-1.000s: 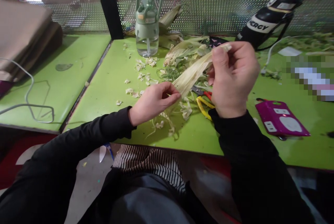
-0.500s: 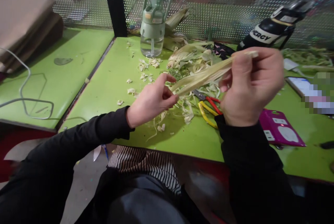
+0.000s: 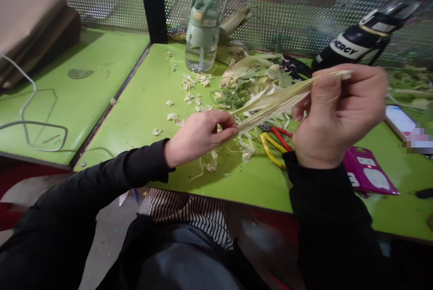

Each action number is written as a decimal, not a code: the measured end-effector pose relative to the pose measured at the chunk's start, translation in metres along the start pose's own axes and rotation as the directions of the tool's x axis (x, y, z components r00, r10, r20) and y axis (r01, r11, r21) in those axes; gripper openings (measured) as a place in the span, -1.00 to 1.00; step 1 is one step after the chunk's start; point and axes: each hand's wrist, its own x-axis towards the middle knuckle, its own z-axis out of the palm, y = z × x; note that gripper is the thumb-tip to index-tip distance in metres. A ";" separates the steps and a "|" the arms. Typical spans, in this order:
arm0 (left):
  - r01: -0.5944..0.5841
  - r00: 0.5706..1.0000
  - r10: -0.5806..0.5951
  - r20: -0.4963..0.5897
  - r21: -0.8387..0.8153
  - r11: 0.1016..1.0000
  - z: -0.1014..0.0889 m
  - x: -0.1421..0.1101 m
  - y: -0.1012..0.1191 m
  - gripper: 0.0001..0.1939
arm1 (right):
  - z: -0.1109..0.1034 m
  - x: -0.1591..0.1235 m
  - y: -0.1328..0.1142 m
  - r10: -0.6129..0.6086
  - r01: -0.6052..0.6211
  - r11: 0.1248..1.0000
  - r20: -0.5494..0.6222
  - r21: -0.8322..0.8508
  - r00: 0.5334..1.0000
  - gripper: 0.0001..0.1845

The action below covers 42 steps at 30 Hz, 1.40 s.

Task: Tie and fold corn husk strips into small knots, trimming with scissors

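While a strip of corn husk (image 3: 280, 100) spans the gap between them above the middle of a green bench (image 3: 135, 121), a person's hands, seen in the head view, are apart, each pinched on it: the left hand (image 3: 203, 137) at one end, the right hand (image 3: 345, 116) at the other, a pale tip showing past the thumb. Behind the strip, a heap of husks (image 3: 248, 68) spreads toward the bench's far edge, beside a green bottle (image 3: 202, 42). Curled scraps (image 3: 204, 80) lie scattered about. Below the strip rests a hand tool (image 3: 273, 149) with red and yellow handles; a purple socket block (image 3: 372, 175) sits toward the near edge.
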 end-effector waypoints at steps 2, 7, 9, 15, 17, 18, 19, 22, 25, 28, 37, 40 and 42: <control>-0.043 0.998 0.047 -0.042 0.084 0.996 0.002 -0.001 0.000 -0.87 | 0.000 -0.001 -0.002 -0.004 0.004 1.000 -0.002 0.018 1.000 -0.71; -0.101 0.991 0.108 -0.078 0.091 0.991 0.010 0.002 -0.006 -0.87 | 0.001 -0.004 -0.007 -0.048 0.048 0.999 -0.005 0.000 0.999 -0.70; -0.091 0.994 0.095 -0.060 0.056 0.994 0.012 0.004 -0.008 -0.86 | 0.001 -0.003 -0.006 -0.088 0.088 0.996 -0.005 -0.026 0.996 -0.69; -0.055 0.996 0.052 -0.075 -0.037 0.998 0.013 -0.001 -0.005 -0.88 | -0.003 0.007 0.013 -0.093 0.093 0.995 0.004 0.037 0.996 -0.68; -0.058 0.994 0.052 -0.092 -0.062 0.996 0.014 -0.004 -0.003 -0.89 | -0.005 0.009 0.019 -0.049 0.049 0.998 0.012 0.036 0.999 -0.67; -0.058 0.994 0.050 -0.099 -0.072 0.996 0.015 -0.005 -0.002 -0.89 | -0.006 0.010 0.021 -0.022 0.022 0.999 0.014 0.036 1.000 -0.67; -0.057 0.994 0.049 -0.103 -0.081 0.995 0.016 -0.006 -0.001 -0.90 | -0.007 0.010 0.022 0.007 -0.007 0.999 0.014 0.038 1.000 -0.67; -0.036 0.995 0.025 -0.095 -0.113 0.993 0.020 -0.007 0.001 -0.91 | -0.007 0.009 0.026 0.096 -0.097 0.994 0.030 0.040 0.995 -0.66; 0.016 0.997 -0.028 -0.071 -0.158 0.987 0.023 -0.009 0.002 -0.90 | -0.006 0.009 0.028 0.157 -0.159 0.986 0.044 0.051 0.987 -0.67; 0.042 0.998 -0.050 -0.038 -0.198 0.979 0.025 -0.011 0.000 -0.90 | -0.005 0.009 0.029 0.192 -0.195 0.979 0.055 0.060 0.980 -0.74; 0.089 0.975 0.005 0.223 -0.410 0.908 0.024 -0.011 -0.007 -0.83 | -0.007 0.010 0.037 0.249 -0.248 0.968 0.055 -0.027 0.967 -0.64; 0.025 0.994 0.009 0.106 -0.311 0.950 0.026 -0.013 -0.009 -0.88 | -0.009 0.008 0.040 0.249 -0.245 0.968 0.068 -0.052 0.966 -0.65; 0.012 1.000 -0.005 0.025 -0.292 0.956 0.030 -0.015 -0.012 -0.89 | -0.009 0.007 0.042 0.250 -0.245 0.967 0.079 -0.068 0.965 -0.67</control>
